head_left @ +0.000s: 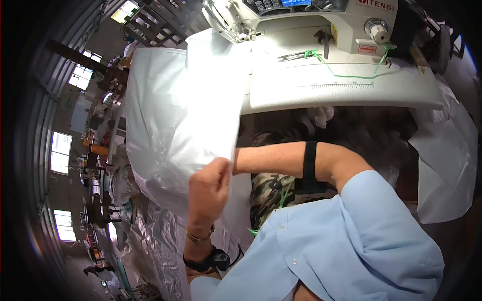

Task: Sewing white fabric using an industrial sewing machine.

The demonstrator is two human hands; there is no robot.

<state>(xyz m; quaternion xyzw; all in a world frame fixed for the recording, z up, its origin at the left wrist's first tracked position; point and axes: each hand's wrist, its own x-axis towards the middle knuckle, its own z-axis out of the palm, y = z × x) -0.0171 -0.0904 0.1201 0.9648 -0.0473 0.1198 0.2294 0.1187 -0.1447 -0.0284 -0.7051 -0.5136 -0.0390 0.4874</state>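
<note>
In the head view, the left hand [210, 186] is clamped on the near edge of a white plastic sheet [175, 110], fingers pinched together over the fold. The sheet drapes from the far bench [346, 90] down to the left, near the person's lap. The right hand is hidden behind the sheet, so its grip cannot be told; only its forearm with a black band [310, 159] shows. A white sewing machine [321, 20] stands on the bench, a green thread [346, 75] trailing across it.
</note>
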